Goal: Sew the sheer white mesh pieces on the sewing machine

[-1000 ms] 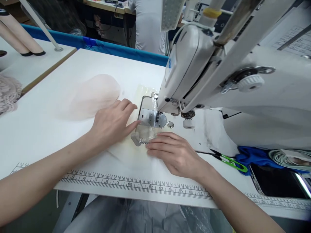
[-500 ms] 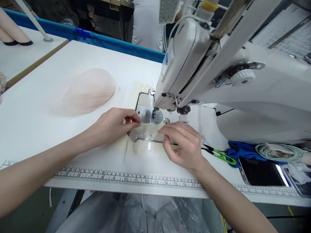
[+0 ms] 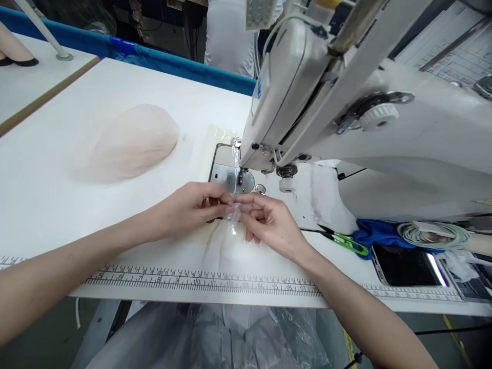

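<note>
My left hand (image 3: 190,207) and my right hand (image 3: 274,220) meet just in front of the sewing machine's needle plate (image 3: 226,177). Thumb and fingers of both hands are pinched together on a small, shiny, crinkled piece of clear film (image 3: 232,212). Its full shape is hard to make out. Right behind the fingertips is the presser foot (image 3: 241,177), under the head of the white sewing machine (image 3: 280,87). To the left, a pale pink sheer fabric piece (image 3: 134,141) lies on the white table.
A printed ruler (image 3: 200,279) runs along the table's front edge. Right of my right hand lie green-handled scissors (image 3: 346,241), a blue cloth (image 3: 371,236), a phone (image 3: 407,264) and a coiled cable (image 3: 430,236). A person in white (image 3: 230,38) is beyond the table.
My hands have come together from being apart, the right hand moving left. The crinkled clear film now shows between their fingertips. The whole view has shifted slightly.
</note>
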Motion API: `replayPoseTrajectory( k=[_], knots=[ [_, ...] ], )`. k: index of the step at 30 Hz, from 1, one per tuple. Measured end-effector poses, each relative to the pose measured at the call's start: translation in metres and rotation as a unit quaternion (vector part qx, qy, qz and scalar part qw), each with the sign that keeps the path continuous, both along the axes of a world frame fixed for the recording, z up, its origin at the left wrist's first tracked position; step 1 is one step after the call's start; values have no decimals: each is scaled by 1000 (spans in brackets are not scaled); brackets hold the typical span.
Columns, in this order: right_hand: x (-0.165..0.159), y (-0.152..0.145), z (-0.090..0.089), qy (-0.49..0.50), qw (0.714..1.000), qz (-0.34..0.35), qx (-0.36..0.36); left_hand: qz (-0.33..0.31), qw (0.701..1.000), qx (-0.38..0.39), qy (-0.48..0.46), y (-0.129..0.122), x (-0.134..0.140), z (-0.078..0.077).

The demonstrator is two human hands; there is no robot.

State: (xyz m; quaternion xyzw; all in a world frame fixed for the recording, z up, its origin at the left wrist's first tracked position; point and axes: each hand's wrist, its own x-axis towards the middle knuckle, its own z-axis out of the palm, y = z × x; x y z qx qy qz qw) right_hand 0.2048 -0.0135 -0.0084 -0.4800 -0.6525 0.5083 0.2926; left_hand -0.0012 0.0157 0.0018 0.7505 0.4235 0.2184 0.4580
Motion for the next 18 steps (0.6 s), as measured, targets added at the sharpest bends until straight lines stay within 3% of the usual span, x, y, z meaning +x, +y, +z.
replayPoseTrajectory(
  k=[5,9,14,18],
  knots=[
    [-3,0,-1,-24,998,-52,39,50,998,13,29,-11,9,6],
    [-5,-2,-2,-56,994,-62,71,50,997,3,56,-17,13,2],
    [-1,-1,-2,-30,998,-41,39,42,993,-102,-28,-6,6,-4],
    [3,2,0,2,1000,-22,-11,-1,984,-163,-79,2,-1,-6]
  ],
)
